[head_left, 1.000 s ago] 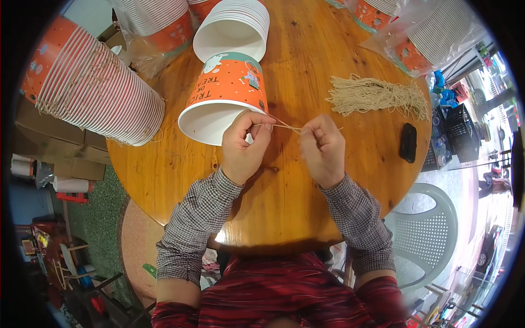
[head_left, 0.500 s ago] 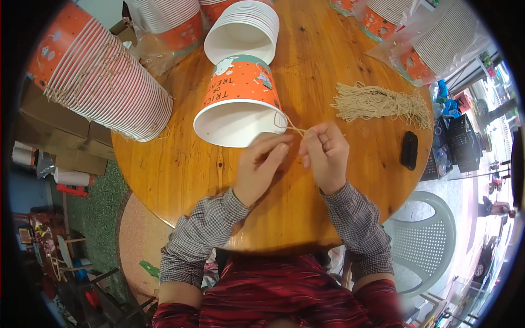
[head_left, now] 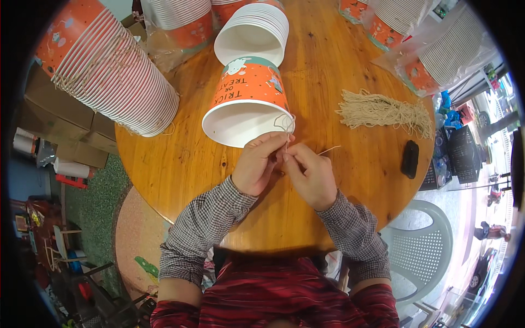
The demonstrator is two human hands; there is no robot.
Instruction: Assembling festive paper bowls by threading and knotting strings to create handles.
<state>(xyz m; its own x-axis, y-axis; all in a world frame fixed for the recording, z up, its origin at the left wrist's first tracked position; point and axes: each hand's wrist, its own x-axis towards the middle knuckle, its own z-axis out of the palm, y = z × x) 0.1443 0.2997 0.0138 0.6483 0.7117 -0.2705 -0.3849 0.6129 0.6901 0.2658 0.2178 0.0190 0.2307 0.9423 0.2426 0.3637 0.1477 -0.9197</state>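
Note:
An orange paper bucket [head_left: 252, 87] with a green base band and white rim lies on its side, mouth toward me. At the right of its rim hangs a loop of thin beige cord [head_left: 283, 121]. Just below that loop my left hand [head_left: 255, 165] pinches the cord between thumb and forefinger. Pressed close beside it, my right hand [head_left: 313, 177] also has its fingertips closed on the cord, and a loose end sticks out to the right past the knuckles. The fingers partly hide where the strands cross.
Behind the bucket lies a nested row of white-rimmed buckets [head_left: 254, 33]. A tall leaning stack of buckets [head_left: 117, 71] with cord handles stands left. A hank of beige cord [head_left: 383, 113] and a black object [head_left: 409, 159] lie right. Bagged buckets [head_left: 437, 60] line the far right.
My right hand has come left and down against my left hand, drawing the cord in. The loop at the rim looks smaller, and the whole view has shifted slightly.

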